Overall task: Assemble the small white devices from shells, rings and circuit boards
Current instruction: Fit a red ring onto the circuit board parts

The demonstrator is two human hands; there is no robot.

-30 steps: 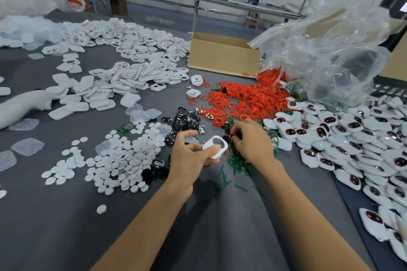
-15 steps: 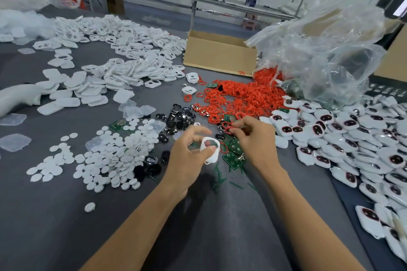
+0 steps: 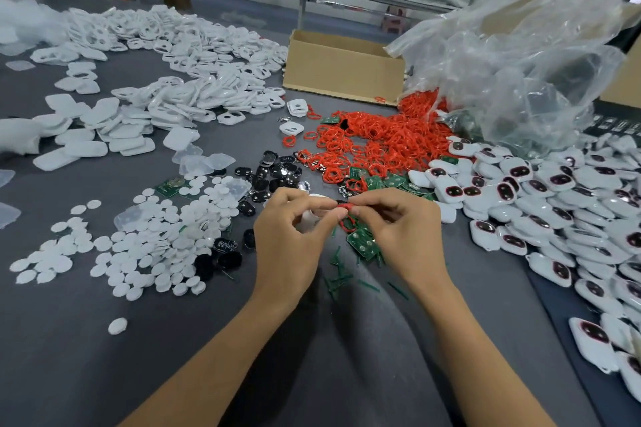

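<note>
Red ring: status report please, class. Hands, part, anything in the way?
Left hand grips white shell. Right hand pinches red ring close by it. Nothing between them; green circuit board lies beneath.

Grey table (image 3: 86, 357), white shells (image 3: 194, 100), red rings (image 3: 374, 139), white discs (image 3: 149, 239), cardboard box (image 3: 341, 74), finished devices (image 3: 541, 198)

Single head-worn wide-angle view, looking forward and down, close over the grey table (image 3: 104, 357), far wall beyond

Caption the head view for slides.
Left hand holds a white plastic shell while right hand pinches a red rubber ring.
</note>
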